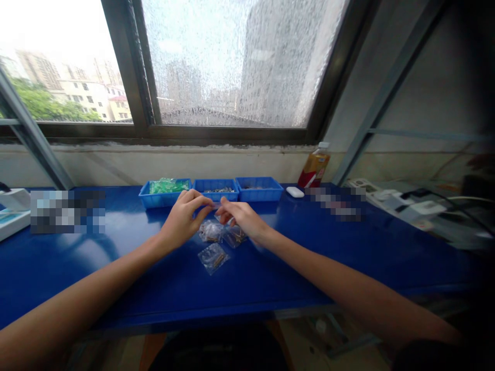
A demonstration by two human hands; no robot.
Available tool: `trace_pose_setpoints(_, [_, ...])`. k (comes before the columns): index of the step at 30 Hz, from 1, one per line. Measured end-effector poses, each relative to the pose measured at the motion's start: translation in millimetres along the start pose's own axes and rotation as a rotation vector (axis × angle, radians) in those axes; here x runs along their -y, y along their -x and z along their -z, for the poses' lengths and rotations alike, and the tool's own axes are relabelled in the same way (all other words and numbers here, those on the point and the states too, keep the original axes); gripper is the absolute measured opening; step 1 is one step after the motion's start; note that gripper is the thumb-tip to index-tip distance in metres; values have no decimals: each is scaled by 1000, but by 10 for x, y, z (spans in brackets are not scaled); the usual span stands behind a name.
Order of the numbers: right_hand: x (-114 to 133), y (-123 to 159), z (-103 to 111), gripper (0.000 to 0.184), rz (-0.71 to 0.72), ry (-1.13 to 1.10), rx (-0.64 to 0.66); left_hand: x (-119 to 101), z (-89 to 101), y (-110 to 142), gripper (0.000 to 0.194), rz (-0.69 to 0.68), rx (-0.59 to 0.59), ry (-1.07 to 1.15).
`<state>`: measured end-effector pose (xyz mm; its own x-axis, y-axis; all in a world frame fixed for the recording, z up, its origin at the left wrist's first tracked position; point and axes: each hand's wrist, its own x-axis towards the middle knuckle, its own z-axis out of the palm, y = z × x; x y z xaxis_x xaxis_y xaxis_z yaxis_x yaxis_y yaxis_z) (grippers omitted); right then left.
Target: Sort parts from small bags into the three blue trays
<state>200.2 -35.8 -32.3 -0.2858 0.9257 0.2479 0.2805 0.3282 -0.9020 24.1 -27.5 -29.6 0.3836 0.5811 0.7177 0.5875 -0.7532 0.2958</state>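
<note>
My left hand (188,212) and my right hand (242,216) meet above the desk, with the fingertips of both pinched together. Between them is the edge of a small clear plastic bag (217,205), mostly hidden by my fingers. Just below my hands lie clear bags of small metal parts, one bag (211,232) on the left and another bag (234,236) partly under my right hand. Nearer to me, a flat bag (213,258) holds a few brownish, pin-like pieces.
Along the back of the blue desk (154,293) stand a blue tray (145,198) with green plastic packets, a blue tray (216,196) of metal parts and another blue tray (259,193). A white case (295,192) and a drink bottle (314,167) stand to their right.
</note>
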Motion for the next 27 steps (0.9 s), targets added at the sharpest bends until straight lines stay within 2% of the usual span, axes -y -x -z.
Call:
trace_pose_setpoints(3, [-18, -45, 24, 31, -123, -194, 18, -26, -2, 17, 17, -130, 70, -47])
trace_pose_setpoints(6, [-41, -157, 203, 18, -109, -168, -94, 7, -40, 59, 32, -88, 200, -57])
trace_pose_setpoints(7, [-55, -208, 321, 17, -93, -140, -183, 33, -54, 76, 40, -44, 244, -71])
trace_pose_setpoints(9, [-95, -306, 646, 12, 2, -93, -500, 96, -79, 107, 50, 39, 348, -101])
trace_pose_setpoints(11, [-145, -360, 1034, 10, 132, 12, -868, 153, -95, 122, 47, 83, 450, -107])
trace_pose_setpoints(12, [-171, -365, 1223, 14, 192, 92, -1000, 173, -99, 122, 43, 92, 482, -98])
trace_pose_setpoints(14, [-219, -338, 1536, 22, 293, 341, -1173, 187, -99, 103, 31, 98, 483, -70])
trace_pose_setpoints(16, [-258, -291, 1706, 27, 312, 591, -1266, 171, -88, 70, 21, 106, 419, -43])
trace_pose_setpoints(18, [-286, -262, 1712, 28, 264, 823, -1225, 138, -69, 35, 13, 141, 349, -2])
trace_pose_setpoints(19, [-295, -261, 1658, 27, 227, 926, -1139, 120, -57, 20, 12, 175, 326, 31])
trace_pose_setpoints(22, [-289, -290, 1338, 28, 151, 1128, -727, 76, -21, -6, 14, 299, 277, 142])
trace_pose_setpoints(24, [-245, -299, 1054, 31, 178, 1104, -553, 61, -3, -12, 15, 337, 211, 196])
trace_pose_setpoints(26, [-176, -275, 762, 28, 212, 936, -446, 50, 8, -13, 14, 312, 123, 221])
trace_pose_setpoints(27, [-139, -251, 622, 32, 208, 802, -365, 42, 11, -12, 13, 281, 88, 226])
